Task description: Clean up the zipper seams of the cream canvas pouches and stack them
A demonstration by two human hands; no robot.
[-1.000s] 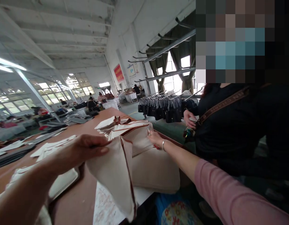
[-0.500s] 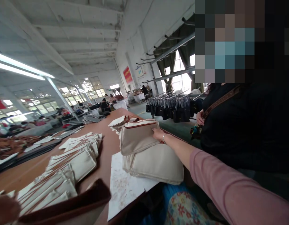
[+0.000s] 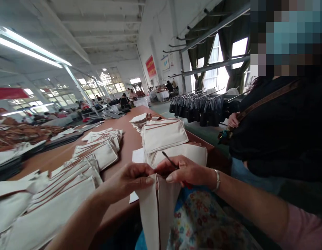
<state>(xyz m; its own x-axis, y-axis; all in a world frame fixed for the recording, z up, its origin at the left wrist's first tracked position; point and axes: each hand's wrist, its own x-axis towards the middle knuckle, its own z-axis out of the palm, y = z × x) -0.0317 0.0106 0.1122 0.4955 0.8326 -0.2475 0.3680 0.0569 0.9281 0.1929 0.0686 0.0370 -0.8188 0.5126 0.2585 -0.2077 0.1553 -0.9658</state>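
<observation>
A: What's changed?
B: Half a second ago the right hand (image 3: pixel 188 171) rested on the stacked pouches (image 3: pixel 166 133) up the surface (image 3: pixel 129 144). Now both hands meet at the near edge, and the left hand (image 3: pixel 129 177) is back in view

A: The grip?
B: Each is pinched shut on the top of one canvas pouch (image 3: pixel 157 208), which hangs below the edge. The right also holds a thin dark tool (image 3: pixel 169 160)

A: Anything unclear?
B: The tool's tip and the pouch's bottom are hidden
</observation>
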